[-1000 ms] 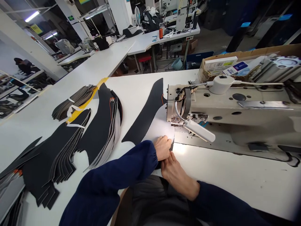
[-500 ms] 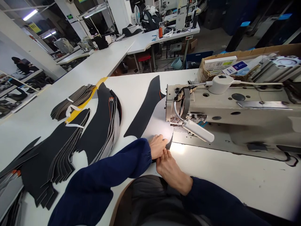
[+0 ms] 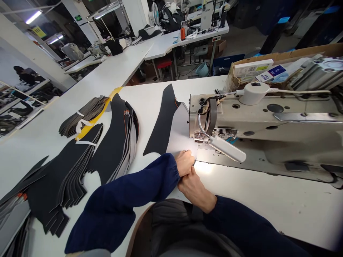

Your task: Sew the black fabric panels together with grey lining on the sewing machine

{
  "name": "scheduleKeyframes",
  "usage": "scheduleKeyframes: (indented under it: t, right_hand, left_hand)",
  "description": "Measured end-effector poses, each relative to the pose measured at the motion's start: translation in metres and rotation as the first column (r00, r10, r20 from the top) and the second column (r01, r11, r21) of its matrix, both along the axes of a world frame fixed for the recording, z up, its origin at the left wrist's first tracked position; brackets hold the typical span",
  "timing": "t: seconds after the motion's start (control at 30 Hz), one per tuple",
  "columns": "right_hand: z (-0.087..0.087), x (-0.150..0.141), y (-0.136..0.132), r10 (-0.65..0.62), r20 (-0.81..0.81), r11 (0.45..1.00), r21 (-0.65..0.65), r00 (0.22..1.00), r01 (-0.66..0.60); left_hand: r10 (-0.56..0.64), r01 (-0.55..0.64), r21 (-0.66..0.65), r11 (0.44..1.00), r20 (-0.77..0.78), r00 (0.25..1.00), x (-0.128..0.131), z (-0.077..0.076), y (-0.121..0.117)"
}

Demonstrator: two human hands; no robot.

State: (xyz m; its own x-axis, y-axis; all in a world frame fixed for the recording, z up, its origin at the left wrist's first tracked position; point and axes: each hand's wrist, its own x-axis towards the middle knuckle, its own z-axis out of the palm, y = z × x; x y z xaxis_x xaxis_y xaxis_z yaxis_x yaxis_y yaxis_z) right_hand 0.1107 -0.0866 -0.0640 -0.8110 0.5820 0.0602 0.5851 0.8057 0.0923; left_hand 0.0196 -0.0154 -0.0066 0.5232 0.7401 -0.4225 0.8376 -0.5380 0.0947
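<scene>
No words can be read: behind the beige metal sewing machine (image 3: 257,116), print on the flat white-and-blue box (image 3: 270,74) and small green rectangular sign (image 3: 77,18) is illegible

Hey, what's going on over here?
A left hand rests on grey cloth beside a sewing machine, with the right hand close against it near the cloth's closer end. Their exact grip is hidden. Dark cloth shows alongside the grey. Stacks of cut pieces lie on the white table, off to the left.
</scene>
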Motion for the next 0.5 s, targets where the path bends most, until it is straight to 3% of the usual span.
scheduleKeyframes:
  t: [0.13,0.37,0.5]
  right_hand:
    - [-0.008,0.006,0.005,-0.022,-0.028,0.99,0.136,0.999,0.026]
    - [-0.009,0.009,0.013,-0.008,-0.114,0.961,0.273,0.993,0.039]
    - [-0.018,0.013,0.021,-0.015,-0.165,0.946,0.318,0.986,0.067]
  left_hand:
    - [0.051,-0.051,-0.012,0.999,0.017,0.999,0.002,0.0,0.006]
    - [0.084,-0.084,-0.005,0.996,0.081,0.993,0.003,-0.016,0.021]
    - [0.047,-0.049,0.019,0.999,0.091,0.995,-0.002,-0.012,0.021]
